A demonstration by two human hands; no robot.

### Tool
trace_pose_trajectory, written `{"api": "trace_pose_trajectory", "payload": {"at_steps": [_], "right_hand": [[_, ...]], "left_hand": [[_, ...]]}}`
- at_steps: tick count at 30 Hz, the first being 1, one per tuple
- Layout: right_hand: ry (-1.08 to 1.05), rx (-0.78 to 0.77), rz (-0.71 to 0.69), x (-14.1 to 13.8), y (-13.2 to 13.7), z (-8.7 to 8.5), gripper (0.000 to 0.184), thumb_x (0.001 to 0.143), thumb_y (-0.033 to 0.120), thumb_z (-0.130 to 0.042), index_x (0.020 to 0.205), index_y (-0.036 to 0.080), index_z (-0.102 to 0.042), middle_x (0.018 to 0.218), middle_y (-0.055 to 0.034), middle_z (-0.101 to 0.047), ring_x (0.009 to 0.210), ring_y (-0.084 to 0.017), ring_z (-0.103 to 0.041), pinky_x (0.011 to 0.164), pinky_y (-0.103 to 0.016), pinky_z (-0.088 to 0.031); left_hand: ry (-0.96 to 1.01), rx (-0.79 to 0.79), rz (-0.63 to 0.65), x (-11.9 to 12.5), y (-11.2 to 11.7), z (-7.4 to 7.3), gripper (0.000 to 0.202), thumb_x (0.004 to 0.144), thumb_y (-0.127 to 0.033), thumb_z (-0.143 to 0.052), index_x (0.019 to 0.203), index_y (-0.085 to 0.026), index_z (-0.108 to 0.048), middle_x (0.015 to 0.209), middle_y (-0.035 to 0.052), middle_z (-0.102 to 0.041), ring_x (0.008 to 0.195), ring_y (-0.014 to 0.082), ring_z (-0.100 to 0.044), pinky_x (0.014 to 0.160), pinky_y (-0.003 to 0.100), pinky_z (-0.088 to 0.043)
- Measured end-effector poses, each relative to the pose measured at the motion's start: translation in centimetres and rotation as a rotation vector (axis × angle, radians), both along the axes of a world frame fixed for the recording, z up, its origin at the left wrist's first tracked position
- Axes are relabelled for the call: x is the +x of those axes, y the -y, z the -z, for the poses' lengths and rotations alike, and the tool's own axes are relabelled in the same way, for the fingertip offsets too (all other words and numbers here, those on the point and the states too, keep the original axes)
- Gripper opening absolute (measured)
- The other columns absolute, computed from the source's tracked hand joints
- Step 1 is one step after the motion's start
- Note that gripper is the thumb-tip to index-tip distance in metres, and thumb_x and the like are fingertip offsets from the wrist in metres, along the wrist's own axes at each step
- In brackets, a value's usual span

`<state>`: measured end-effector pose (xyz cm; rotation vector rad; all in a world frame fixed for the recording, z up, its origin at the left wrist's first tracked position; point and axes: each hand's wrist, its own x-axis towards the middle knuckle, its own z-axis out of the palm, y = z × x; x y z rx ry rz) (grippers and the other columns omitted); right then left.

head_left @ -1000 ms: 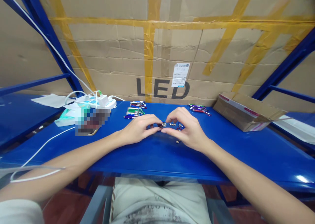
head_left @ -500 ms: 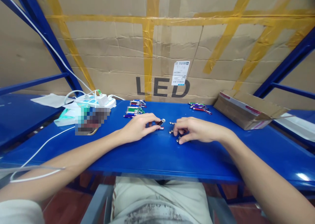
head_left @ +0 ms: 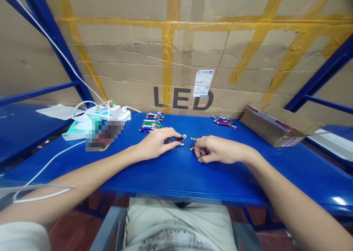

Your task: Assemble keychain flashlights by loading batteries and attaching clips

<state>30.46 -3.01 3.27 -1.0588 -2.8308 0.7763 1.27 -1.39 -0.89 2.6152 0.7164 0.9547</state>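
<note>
My left hand (head_left: 158, 143) rests on the blue table with its fingers closed on a small dark flashlight tube (head_left: 182, 137), whose pale round end points right. A short red cylinder (head_left: 181, 144) shows just beyond the thumb, and I cannot tell whether it touches. To the right, my right hand (head_left: 213, 149) is low on the table, its fingers curled and pinched together. What lies between those fingertips is hidden. Small silver button cells (head_left: 192, 148) lie beside the fingers, and more button cells (head_left: 193, 138) sit a little farther back.
Several coloured keychain flashlights (head_left: 151, 124) lie in a row behind my left hand. Another group of flashlights (head_left: 224, 121) lies at the back right, near an open cardboard box (head_left: 275, 128). A power strip (head_left: 107, 113), a blurred-out item (head_left: 103, 137) and white cables stand left.
My right fingers have closed together and drawn down over the nearest button cells, which are now covered. My left hand keeps its hold on the flashlight tube almost unmoved.
</note>
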Motion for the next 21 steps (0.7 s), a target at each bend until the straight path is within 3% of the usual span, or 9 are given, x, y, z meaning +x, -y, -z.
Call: {"api": "trace_pose_trajectory", "payload": {"at_steps": [13,17,21], "right_hand": [[-0.035,0.053,-0.037,-0.86,0.52,0.48,0.012,0.093,0.009,-0.064,0.085,0.019,-0.065,0.091,-0.0035,-0.07,0.083,-0.019,-0.06,0.08,-0.031,-0.044],[-0.116,0.092,-0.061,-0.71,0.4,0.82,0.009,0.1,0.016,-0.062,0.093,0.02,-0.065,0.099,-0.0063,-0.071,0.087,-0.021,-0.062,0.082,-0.032,-0.047],[-0.241,0.162,-0.026,-0.75,0.35,0.64,0.018,0.109,0.03,-0.055,0.098,0.02,-0.064,0.097,-0.007,-0.07,0.085,-0.021,-0.061,0.081,-0.033,-0.048]], "left_hand": [[0.008,-0.029,-0.013,0.06,0.17,-0.16,0.023,0.109,-0.035,-0.066,0.121,-0.018,-0.077,0.109,0.0084,-0.079,0.089,0.0186,-0.072,0.082,0.031,-0.056],[0.012,-0.022,-0.012,0.07,0.13,-0.07,0.024,0.109,-0.035,-0.065,0.122,-0.018,-0.077,0.11,0.0082,-0.078,0.087,0.0178,-0.071,0.081,0.03,-0.056],[0.007,-0.017,-0.015,0.05,0.15,-0.05,0.024,0.109,-0.035,-0.066,0.123,-0.019,-0.077,0.107,0.0075,-0.078,0.085,0.0174,-0.071,0.081,0.03,-0.056]]}}
